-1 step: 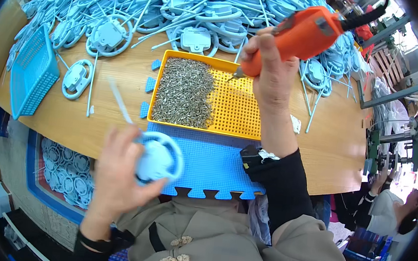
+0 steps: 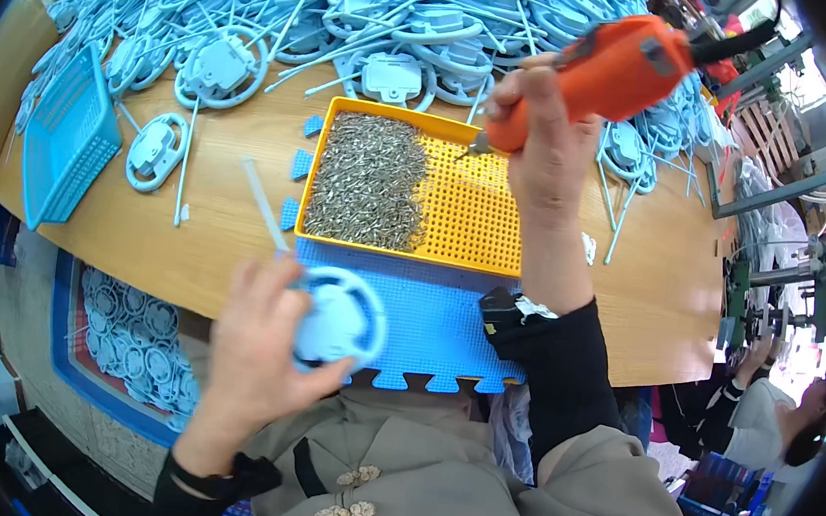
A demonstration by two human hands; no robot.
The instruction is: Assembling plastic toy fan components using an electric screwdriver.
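My left hand point(image 2: 270, 344) grips a light blue plastic wheel-shaped part point(image 2: 340, 316) by its left side, above the foam mat. A long thin stick point(image 2: 264, 204) reaches from that part toward the far left; the part is slightly blurred. In my right hand point(image 2: 553, 162), an orange electric screwdriver point(image 2: 615, 71) is held with its bit angled down to the left. The bit hangs over a yellow perforated tray point(image 2: 477, 214). Small metal screws point(image 2: 366, 179) heap up in the tray's left half. Whether a screw sits on the bit is too small to tell.
A large pile of light blue wheel-shaped parts point(image 2: 396, 18) covers the table's far side. One such part point(image 2: 155, 154) lies at left, near a blue basket point(image 2: 71, 145). Under the tray is a blue foam mat point(image 2: 428, 309). More parts point(image 2: 132, 340) fill a bin below. Another person point(image 2: 766, 416) sits at right.
My left hand has shifted a little to the right, carrying the wheel-shaped part along. My right hand with the electric screwdriver has moved slightly right.
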